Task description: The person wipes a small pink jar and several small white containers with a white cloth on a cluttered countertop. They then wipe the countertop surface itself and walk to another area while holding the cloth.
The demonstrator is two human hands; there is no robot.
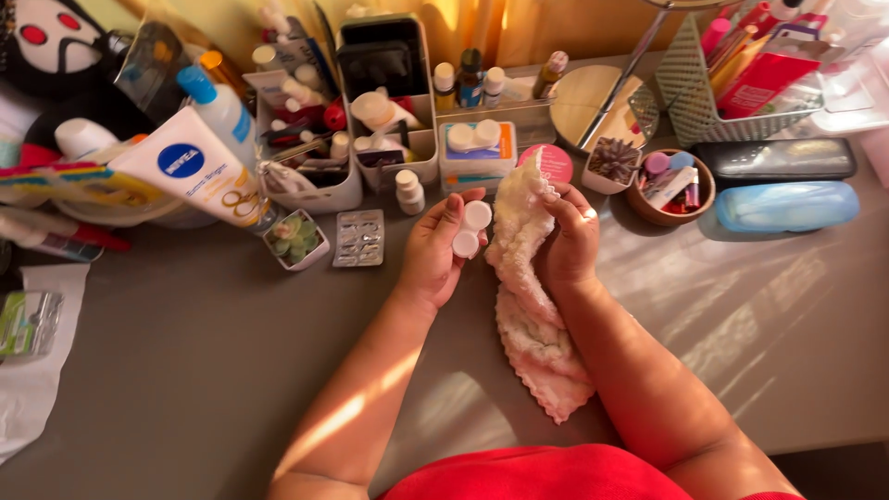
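Centrally, both forearms reach far from near edge over grey surface (185, 370). Left hand (435, 255) palm-up, fingers curled, grip closed around small white twin-cup case (470, 229), case resting at fingertips. Right hand (569, 245) just right of it, grip pinched narrow on upper end of pink-white cloth (532, 324). Cloth hangs between hands, lower end lying on surface near red shirt (537, 472). Blister pack (359, 238) left of left hand.

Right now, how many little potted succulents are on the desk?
2. One green succulent sits in a white square pot left of the blister pack; one purplish succulent sits by the round wooden bowl. Clutter may hide more.
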